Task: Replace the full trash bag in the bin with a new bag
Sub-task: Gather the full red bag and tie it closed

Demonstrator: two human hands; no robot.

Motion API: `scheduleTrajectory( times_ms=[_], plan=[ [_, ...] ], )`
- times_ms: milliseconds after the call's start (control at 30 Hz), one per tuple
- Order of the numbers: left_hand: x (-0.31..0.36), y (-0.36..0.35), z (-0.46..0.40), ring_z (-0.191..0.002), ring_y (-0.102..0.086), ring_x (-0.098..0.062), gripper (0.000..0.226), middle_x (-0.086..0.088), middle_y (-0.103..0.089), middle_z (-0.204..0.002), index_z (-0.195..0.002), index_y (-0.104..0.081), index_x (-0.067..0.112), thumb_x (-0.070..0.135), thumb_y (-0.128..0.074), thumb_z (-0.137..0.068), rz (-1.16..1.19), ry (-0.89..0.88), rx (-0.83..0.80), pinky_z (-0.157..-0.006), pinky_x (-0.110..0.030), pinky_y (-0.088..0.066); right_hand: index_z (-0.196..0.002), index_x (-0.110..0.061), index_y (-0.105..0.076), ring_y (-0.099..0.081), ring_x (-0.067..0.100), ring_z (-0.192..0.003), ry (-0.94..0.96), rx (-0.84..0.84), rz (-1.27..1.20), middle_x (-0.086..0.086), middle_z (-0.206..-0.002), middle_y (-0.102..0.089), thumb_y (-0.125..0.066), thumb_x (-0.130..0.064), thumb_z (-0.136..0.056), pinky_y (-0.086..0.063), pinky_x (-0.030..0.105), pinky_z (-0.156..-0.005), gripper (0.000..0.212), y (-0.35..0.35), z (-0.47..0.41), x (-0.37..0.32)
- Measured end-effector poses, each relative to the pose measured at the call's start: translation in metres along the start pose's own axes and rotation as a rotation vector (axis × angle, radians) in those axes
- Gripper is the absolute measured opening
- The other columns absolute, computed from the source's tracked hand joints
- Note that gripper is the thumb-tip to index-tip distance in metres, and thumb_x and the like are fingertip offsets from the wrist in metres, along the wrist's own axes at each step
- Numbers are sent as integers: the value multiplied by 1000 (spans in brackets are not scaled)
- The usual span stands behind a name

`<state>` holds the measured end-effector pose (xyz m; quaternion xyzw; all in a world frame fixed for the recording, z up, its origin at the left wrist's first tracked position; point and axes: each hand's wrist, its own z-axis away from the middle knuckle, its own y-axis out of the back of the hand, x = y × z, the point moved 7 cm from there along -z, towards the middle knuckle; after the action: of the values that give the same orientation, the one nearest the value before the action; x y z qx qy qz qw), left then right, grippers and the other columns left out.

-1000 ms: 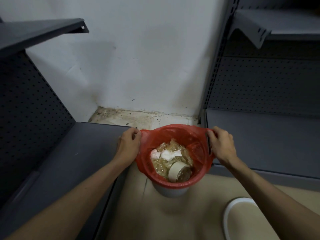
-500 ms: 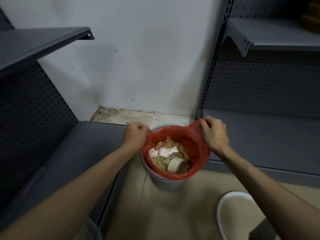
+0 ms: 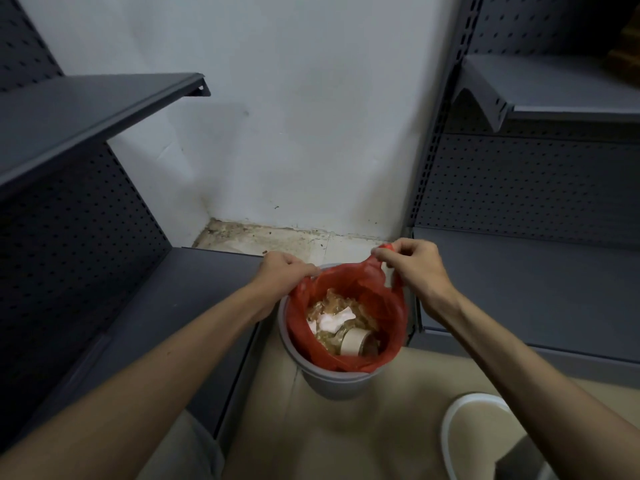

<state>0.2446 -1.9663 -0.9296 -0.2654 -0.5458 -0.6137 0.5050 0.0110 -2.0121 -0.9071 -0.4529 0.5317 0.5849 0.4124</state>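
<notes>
A small grey bin (image 3: 332, 382) stands on the floor between two shelving units. Inside it sits a red trash bag (image 3: 388, 306) filled with crumpled clear wrap, white paper and a roll of tape (image 3: 353, 341). The bag's edge is off the bin's rim on the left and far sides and bunched upward. My left hand (image 3: 284, 271) grips the bag's left edge. My right hand (image 3: 412, 265) pinches the bag's right edge and holds it raised above the rim.
Dark grey metal shelves flank the bin, with a base shelf at left (image 3: 166, 306) and another at right (image 3: 519, 278). A white wall (image 3: 294, 133) rises behind, with a dirty floor strip at its foot. A white ring-shaped object (image 3: 457, 431) lies on the floor at lower right.
Both hands have pulled the bag's edge off the bin's rim and lifted it inward and upward. The grey rim now shows on the left and front.
</notes>
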Motion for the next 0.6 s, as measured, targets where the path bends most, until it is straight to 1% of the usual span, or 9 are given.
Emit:
scheduleTrajectory(
  times_ms=[67,133,200,267,300,367,433,533,600],
  plan=[
    [6,0,2,-54,-61,-13,18,-4,-62,-55,-61,-68,0,9,-73,-75,36,-19,1,-53,-16,-50,-72,1,-66,-56,9,-47,70,-49,-3,-2,-55,-62,-74,-18,-81,-46,21,-48,22,-11,1,-12],
    [11,0,4,-57,-66,-12,13,-5,-69,-61,-63,-73,4,6,-73,-75,58,-51,33,-51,-16,-50,-76,2,-69,-60,1,-63,135,-77,12,-3,-74,-65,-73,-15,-83,-48,16,-62,19,-22,2,-23],
    [15,-1,4,-61,-69,-9,18,0,-73,-65,-59,-74,16,8,-74,-75,64,-94,76,-52,-17,-52,-81,4,-70,-65,14,-91,151,-103,9,8,-102,-68,-71,-13,-85,-49,23,-83,18,-34,0,-28],
    [17,-2,2,-68,-70,-10,16,3,-73,-67,-61,-74,21,13,-76,-75,45,-128,116,-57,-21,-55,-90,6,-68,-63,33,-101,135,-167,-17,23,-108,-68,-66,-10,-88,-48,37,-93,17,-49,-1,-29],
    [18,-3,1,-71,-71,-12,14,4,-74,-68,-63,-74,22,16,-77,-75,37,-141,132,-61,-23,-57,-94,6,-68,-64,35,-100,132,-200,-9,24,-106,-69,-64,-8,-90,-49,39,-93,15,-56,-1,-28],
    [17,-4,0,-77,-71,-17,10,2,-74,-72,-66,-74,21,18,-78,-75,49,-153,149,-70,-31,-59,-99,2,-69,-67,28,-93,131,-245,20,17,-99,-72,-59,-4,-91,-52,34,-88,14,-70,-1,-23],
    [15,-7,1,-81,-71,-18,6,1,-74,-76,-71,-75,20,19,-78,-76,60,-160,145,-73,-33,-59,-100,-6,-71,-68,27,-90,90,-282,66,15,-97,-73,-56,-3,-89,-55,40,-87,19,-82,0,-13],
    [17,-10,1,-76,-68,-8,7,6,-73,-75,-71,-74,22,19,-76,-77,39,-184,149,-66,-23,-57,-95,-15,-73,-69,31,-74,-57,-404,54,17,-82,-73,-59,-7,-75,-58,48,-76,25,-97,5,6],
    [20,-13,0,-70,-67,-2,12,8,-72,-73,-67,-73,24,16,-76,-76,32,-211,154,-60,-16,-54,-88,-20,-74,-69,24,-67,-66,-468,36,13,-74,-73,-64,-11,-71,-58,42,-69,22,-104,8,11]
  ],
)
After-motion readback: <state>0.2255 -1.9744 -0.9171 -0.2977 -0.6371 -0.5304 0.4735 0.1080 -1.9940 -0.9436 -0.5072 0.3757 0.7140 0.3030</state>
